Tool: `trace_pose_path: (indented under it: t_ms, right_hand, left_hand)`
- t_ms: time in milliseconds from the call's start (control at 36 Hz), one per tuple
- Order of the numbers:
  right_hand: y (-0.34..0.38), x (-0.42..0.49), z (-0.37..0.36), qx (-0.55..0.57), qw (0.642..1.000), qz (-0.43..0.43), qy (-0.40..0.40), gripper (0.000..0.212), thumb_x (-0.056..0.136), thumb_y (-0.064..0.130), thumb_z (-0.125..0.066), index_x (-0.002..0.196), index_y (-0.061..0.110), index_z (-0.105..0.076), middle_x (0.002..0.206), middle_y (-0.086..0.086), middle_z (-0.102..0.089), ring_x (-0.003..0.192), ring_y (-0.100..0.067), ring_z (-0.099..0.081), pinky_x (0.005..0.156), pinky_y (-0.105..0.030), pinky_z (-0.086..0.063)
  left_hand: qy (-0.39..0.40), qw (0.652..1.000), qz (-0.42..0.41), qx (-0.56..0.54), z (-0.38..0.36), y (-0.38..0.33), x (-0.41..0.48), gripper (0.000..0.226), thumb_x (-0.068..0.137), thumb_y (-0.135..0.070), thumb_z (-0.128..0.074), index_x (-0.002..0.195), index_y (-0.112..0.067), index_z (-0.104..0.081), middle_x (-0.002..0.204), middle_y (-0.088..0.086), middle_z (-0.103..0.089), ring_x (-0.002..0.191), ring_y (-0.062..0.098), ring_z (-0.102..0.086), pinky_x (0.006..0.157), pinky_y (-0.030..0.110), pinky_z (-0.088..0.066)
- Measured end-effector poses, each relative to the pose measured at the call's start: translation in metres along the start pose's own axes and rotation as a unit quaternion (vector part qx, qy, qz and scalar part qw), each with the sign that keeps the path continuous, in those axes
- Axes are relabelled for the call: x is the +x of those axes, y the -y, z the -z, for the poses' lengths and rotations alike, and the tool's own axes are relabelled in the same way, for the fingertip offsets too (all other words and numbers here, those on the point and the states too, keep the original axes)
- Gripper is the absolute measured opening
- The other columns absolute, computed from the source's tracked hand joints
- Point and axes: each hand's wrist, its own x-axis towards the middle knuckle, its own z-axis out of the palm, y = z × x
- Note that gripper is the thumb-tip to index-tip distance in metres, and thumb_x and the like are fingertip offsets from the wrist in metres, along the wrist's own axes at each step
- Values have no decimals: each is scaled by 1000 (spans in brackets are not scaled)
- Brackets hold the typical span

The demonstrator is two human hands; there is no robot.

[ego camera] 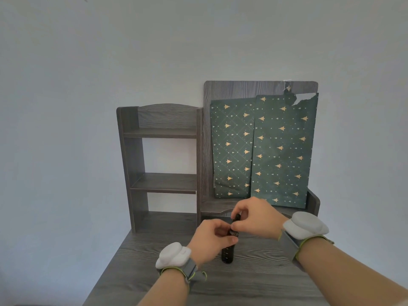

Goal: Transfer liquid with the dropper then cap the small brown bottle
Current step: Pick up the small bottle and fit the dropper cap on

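Both hands on the bottle, mid-desk, in front of the shelf unit.

Desk (254, 281) bare but for the bottle (227, 255), upright near centre, so it needs no lifting. Left hand (209, 240) wraps its upper body, fingers closed round it, likely to brace it against twist. Right hand (254, 219) pinches the dark top piece (237, 217), fingertips together on it; cap or dropper, cannot tell. No second vessel visible.

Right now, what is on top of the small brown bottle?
The right hand pinches a dark cap or dropper top at the neck of the small brown bottle; the left hand grips the bottle. Fingers cover the joint, so whether it is seated cannot be seen.
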Motion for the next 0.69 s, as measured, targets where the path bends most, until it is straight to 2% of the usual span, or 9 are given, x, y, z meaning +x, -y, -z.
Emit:
trace_pose_path:
  t_ms: [83, 167, 222, 333, 389, 444, 528, 583, 694]
  right_hand:
    - [1, 1, -1, -4, 1000, -2, 2, 9, 75, 31, -69, 80, 23, -68, 66, 10, -61, 66, -8, -57, 57, -16, -42]
    - [0, 2, -3, -12, 1000, -27, -8, 33, 75, 44, -70, 80, 12, -69, 71, -1, -65, 67, -14, -57, 64, -29, -48]
    - [-1, 1, -4, -22, 999, -28, -14, 40, 74, 51, -70, 79, 11, -68, 69, 0, -62, 64, -13, -54, 62, -29, -45]
    - [0, -2, -1, 9, 1000, -9, -6, 22, 73, 40, -70, 89, 25, -69, 68, 12, -56, 66, -4, -52, 58, -17, -39]
    - [1, -3, 0, 13, 1000, 4, 7, 16, 73, 31, -70, 88, 26, -70, 66, 13, -55, 62, -2, -51, 56, -14, -39]
    - [1, -3, 0, 12, 1000, 4, 9, 11, 74, 29, -70, 83, 23, -70, 66, 11, -59, 61, -4, -53, 57, -15, -43]
    - [1, -2, -2, -16, 1000, -20, -3, 27, 74, 43, -70, 71, 17, -66, 65, 2, -60, 60, -11, -53, 58, -24, -44]
    - [0, -2, -2, -33, 999, -25, -12, 33, 73, 50, -69, 66, 19, -61, 63, 2, -58, 59, -12, -51, 58, -27, -44]
    - [2, -4, 1, 5, 1000, 0, 0, 19, 73, 37, -69, 86, 22, -69, 66, 13, -58, 65, -7, -56, 60, -18, -45]
  left_hand:
    - [-3, 1000, 4, -2, 0, -2, -1, 23, 75, -20, -75, 97, -17, -70, 98, 4, -73, 94, 15, -68, 90, 29, -54]
    - [-2, 1000, 7, 0, -1, 0, -1, 26, 70, -24, -78, 94, -21, -70, 95, 3, -74, 92, 16, -69, 89, 33, -55]
    - [2, 1000, 7, 7, -1, -1, -2, 25, 69, -24, -79, 93, -21, -71, 94, 3, -74, 92, 16, -69, 89, 33, -55]
    - [3, 1000, 4, 22, -1, -2, -1, 29, 69, -23, -80, 96, -20, -71, 95, 1, -73, 91, 13, -69, 87, 26, -55]
    - [6, 1000, 5, 22, 0, -4, -1, 30, 69, -20, -80, 98, -20, -70, 95, 0, -73, 91, 11, -68, 85, 23, -54]
    - [8, 1000, 8, 18, 0, -4, -2, 30, 69, -16, -80, 97, -20, -70, 95, 0, -73, 90, 11, -68, 86, 23, -54]
    - [16, 1000, 12, 21, 1, -5, -2, 30, 69, -13, -79, 95, -21, -69, 94, 0, -73, 90, 11, -68, 87, 25, -55]
    - [17, 1000, 7, 22, 0, -5, -3, 29, 70, -15, -79, 95, -22, -68, 93, -2, -72, 88, 8, -67, 83, 19, -54]
    - [10, 999, -1, 33, 0, -6, -3, 32, 72, -20, -78, 102, -20, -68, 97, -3, -71, 89, 4, -66, 72, 7, -49]
